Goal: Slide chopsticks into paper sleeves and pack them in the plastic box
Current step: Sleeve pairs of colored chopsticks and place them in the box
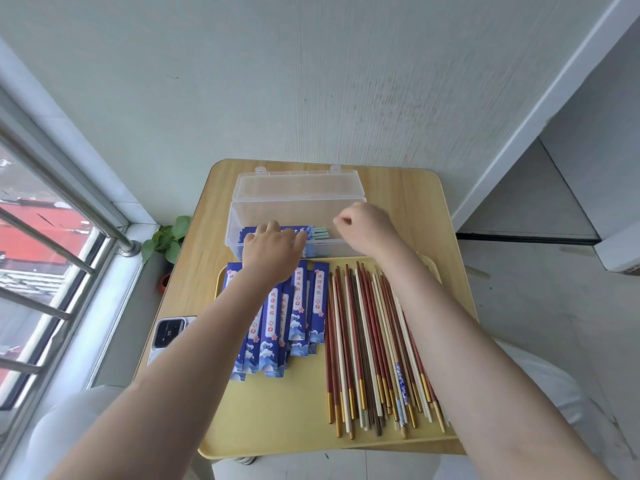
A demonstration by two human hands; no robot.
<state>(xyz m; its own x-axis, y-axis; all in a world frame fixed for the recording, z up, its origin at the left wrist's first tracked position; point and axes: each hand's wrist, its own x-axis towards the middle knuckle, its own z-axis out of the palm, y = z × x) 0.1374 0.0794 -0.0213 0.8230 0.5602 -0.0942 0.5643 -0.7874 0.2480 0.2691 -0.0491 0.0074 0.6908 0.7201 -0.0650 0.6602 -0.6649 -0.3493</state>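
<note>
Left hand [273,249] flat over sleeved chopsticks [313,233], right hand [367,225] fisted

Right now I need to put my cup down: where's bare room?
Bare tray in front of the sleeves; bare table right of the plastic box. Crowded: loose chopsticks fill the tray's right, both hands over the box.

this looks like a corner of a home, perhaps an enclosed balcony. a small wooden table [408,202] stands against a plain pale wall [277,81], beside a window [41,258] with metal bars [59,188] looking out on red roofs. a potted plant [169,237] sits on the floor, and a phone [168,332] lies on the table edge.
</note>
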